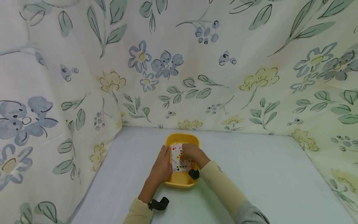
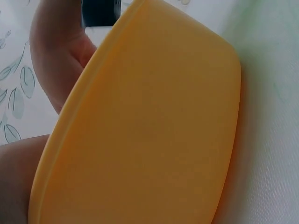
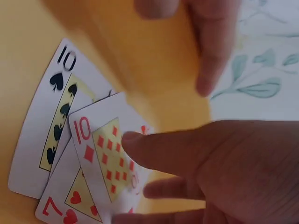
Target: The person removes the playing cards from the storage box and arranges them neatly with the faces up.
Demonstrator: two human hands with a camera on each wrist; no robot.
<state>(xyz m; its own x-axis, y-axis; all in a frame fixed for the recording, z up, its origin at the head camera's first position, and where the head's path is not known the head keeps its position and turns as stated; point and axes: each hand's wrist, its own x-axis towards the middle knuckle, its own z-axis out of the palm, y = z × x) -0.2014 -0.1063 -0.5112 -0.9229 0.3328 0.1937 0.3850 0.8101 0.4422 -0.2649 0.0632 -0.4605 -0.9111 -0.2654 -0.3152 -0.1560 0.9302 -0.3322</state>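
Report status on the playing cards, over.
Left hand against yellow tray. Right hand inside, thumb on ten of diamonds, grip unclear. Seven of hearts and ten of spades partly covered; no obstruction visible.

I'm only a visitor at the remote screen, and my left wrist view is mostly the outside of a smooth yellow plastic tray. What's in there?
Observer: Overlapping white playing cards lie inside the tray.
Visitor: Is a hand near them?
Observer: Yes. In the right wrist view, the right hand has its thumb over the white-and-red ten of diamonds.
Visitor: And where's the other hand?
Observer: In the head view, the left hand lies along the tray's left rim.
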